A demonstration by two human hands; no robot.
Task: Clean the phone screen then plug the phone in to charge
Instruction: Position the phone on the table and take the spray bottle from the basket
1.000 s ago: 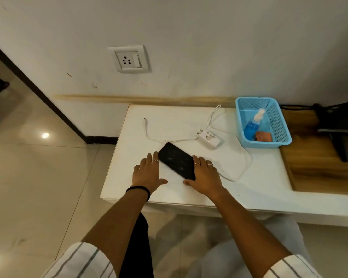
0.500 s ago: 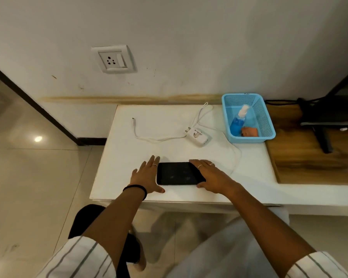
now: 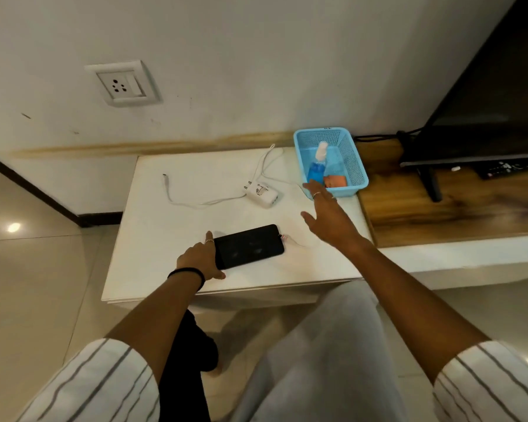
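A black phone (image 3: 250, 246) lies screen up on the white table (image 3: 153, 239), smudges on its glass. My left hand (image 3: 200, 258) rests flat at its left end, fingers along the edge. My right hand (image 3: 325, 214) hovers open above the table, fingers spread, its tips just short of the blue basket (image 3: 352, 153). The basket holds a blue spray bottle (image 3: 316, 169) with a white top and an orange cloth (image 3: 336, 181). A white charger plug (image 3: 261, 194) lies behind the phone, its white cable (image 3: 177, 199) looping left and right. A wall socket (image 3: 122, 83) sits above the table.
A wooden shelf (image 3: 439, 205) adjoins the table on the right and carries a dark screen (image 3: 494, 102) on a stand, with black cables behind the basket. Tiled floor lies to the left. My knees are under the table's front edge.
My right hand left the phone and moved up and right toward the basket. The left hand stayed at the phone's left end. The view shifted left and down.
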